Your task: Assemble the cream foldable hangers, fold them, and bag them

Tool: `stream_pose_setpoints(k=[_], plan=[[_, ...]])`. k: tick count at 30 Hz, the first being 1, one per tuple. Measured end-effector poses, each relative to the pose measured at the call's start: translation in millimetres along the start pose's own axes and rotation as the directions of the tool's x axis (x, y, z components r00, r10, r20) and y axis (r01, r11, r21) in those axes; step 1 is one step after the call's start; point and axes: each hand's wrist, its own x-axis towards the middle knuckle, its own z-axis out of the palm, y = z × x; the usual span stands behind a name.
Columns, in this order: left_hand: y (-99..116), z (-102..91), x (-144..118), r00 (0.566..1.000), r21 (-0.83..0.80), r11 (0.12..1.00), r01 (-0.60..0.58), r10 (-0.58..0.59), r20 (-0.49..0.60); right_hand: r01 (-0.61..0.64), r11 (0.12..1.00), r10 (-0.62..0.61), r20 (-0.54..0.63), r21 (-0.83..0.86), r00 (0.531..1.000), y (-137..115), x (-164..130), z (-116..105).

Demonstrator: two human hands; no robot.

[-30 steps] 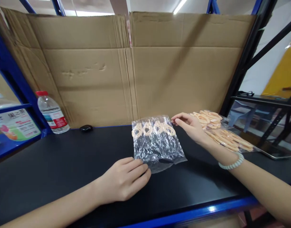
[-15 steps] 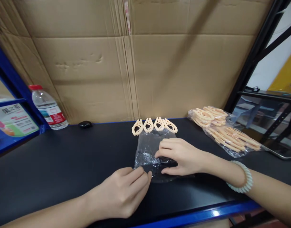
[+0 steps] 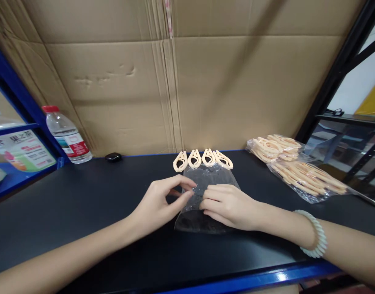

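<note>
A clear plastic bag [image 3: 202, 222] lies flat on the black tabletop in front of me. My left hand [image 3: 169, 198] hovers at the bag's left side, thumb and fingers apart with a gap between them. On the bag's right part, my right hand [image 3: 228, 206] has its fingers curled and pressed together on the film; its fingertips are partly hidden. Just beyond the bag's far end, several beige loop-shaped plastic pieces [image 3: 194, 159], resembling folded hangers, stand in a row.
Bagged beige plastic pieces [image 3: 306, 177] lie at the right, with another filled bag [image 3: 274, 148] behind them. A red-capped water bottle [image 3: 67, 136] and a small black object [image 3: 113, 157] are at the left. Cardboard [image 3: 114, 81] walls the back; a blue rim [image 3: 267, 277] edges the table.
My left hand has moved up and slightly right, and its fingers have parted from the near edge of the bag. The right hand stays on the bag, fingers more curled. The bag looks flatter.
</note>
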Motion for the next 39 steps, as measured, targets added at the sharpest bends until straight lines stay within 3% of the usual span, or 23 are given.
stream_pose_setpoints(k=[4,8,11,12,13,14,16,17,21,24,32,36,39], plan=[[-10,13.8,-2,0.989,0.019,0.998,0.063,-0.065,0.135,0.036,0.999,-0.036,-0.042,-0.011,0.998,-7,1,1],[-14,22.9,-12,0.989,0.024,0.998,0.064,-0.067,0.132,0.051,0.992,-0.042,-0.079,0.114,0.996,-8,3,-5],[-15,24.5,-16,0.99,0.041,0.999,0.017,-0.022,0.14,-0.034,0.972,0.093,-0.248,0.233,0.964,22,6,-14],[-16,24.7,-16,0.99,0.047,0.999,-0.001,-0.006,0.141,-0.099,0.967,0.172,-0.314,0.234,0.934,39,6,-16],[-16,24.9,-17,0.99,0.05,0.999,-0.016,0.009,0.138,-0.197,0.958,0.255,-0.309,0.206,0.916,60,6,-17],[-16,25.0,-17,0.991,0.05,0.998,-0.033,0.026,0.131,-0.272,0.949,0.306,-0.257,0.161,0.917,81,5,-17],[-16,25.2,-17,0.991,0.05,0.997,-0.063,0.057,0.122,-0.318,0.947,0.319,-0.015,0.054,0.948,122,3,-12],[-16,25.1,-17,0.99,0.05,0.996,-0.077,0.071,0.12,-0.337,0.942,0.334,0.109,0.005,0.936,139,1,-8],[-14,23.3,-19,0.985,0.05,0.991,-0.124,0.117,0.129,-0.357,0.934,0.351,0.272,-0.028,0.896,170,-9,9],[-13,21.4,-20,0.978,0.062,0.985,-0.162,0.152,0.142,-0.397,0.915,0.397,0.316,-0.07,0.861,167,-19,5],[-16,20.1,-17,0.923,0.103,0.928,-0.358,0.335,0.189,-0.502,0.859,0.492,0.438,-0.103,0.752,131,-64,-43],[-17,20.7,-17,0.911,0.133,0.91,-0.392,0.364,0.195,-0.529,0.849,0.491,0.38,-0.004,0.784,106,-89,-65],[-17,22.3,-17,0.909,0.147,0.907,-0.394,0.362,0.205,-0.537,0.842,0.521,0.176,0.052,0.835,90,-105,-80]])
